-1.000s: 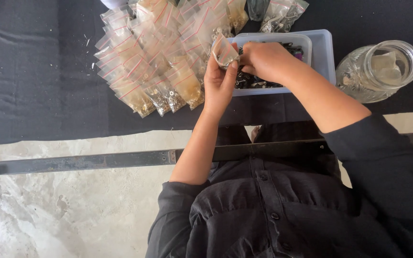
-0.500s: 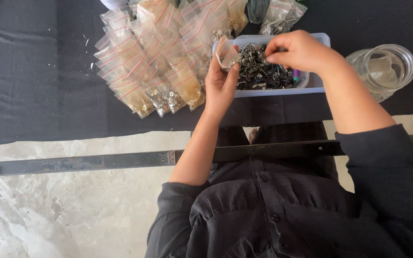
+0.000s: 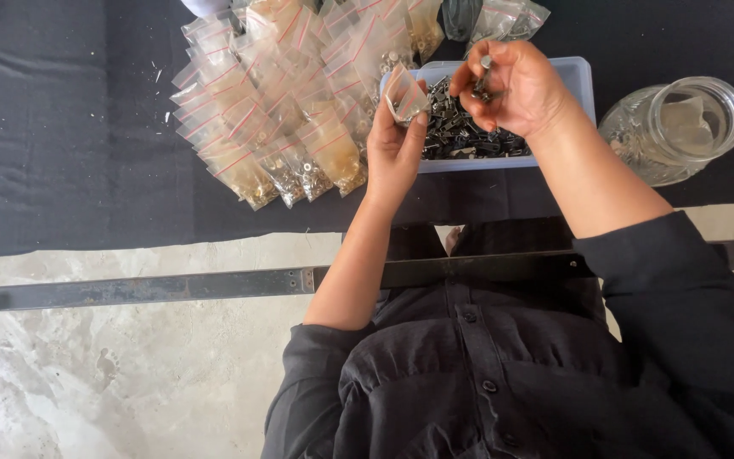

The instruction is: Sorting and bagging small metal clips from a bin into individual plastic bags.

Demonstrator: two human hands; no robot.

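Crinkly clear plastic forms the small bag [image 3: 404, 93] that the left hand [image 3: 395, 149] pinches open at the edge of a pale blue rectangular tray [image 3: 578, 78]. Right hand [image 3: 516, 85] fingers are clamped on one slim metal piece [image 3: 482, 75] above the tray's dark hardware heap [image 3: 460, 136]. Many filled bags [image 3: 290, 93] fan across black cloth [image 3: 61, 127]; one ribbed glass jar [image 3: 677, 127] lies right.

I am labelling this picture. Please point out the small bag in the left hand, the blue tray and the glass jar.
small bag [image 3: 404, 93], head view, its clear front.
blue tray [image 3: 578, 75], head view, right rim.
glass jar [image 3: 697, 119], head view, open mouth.
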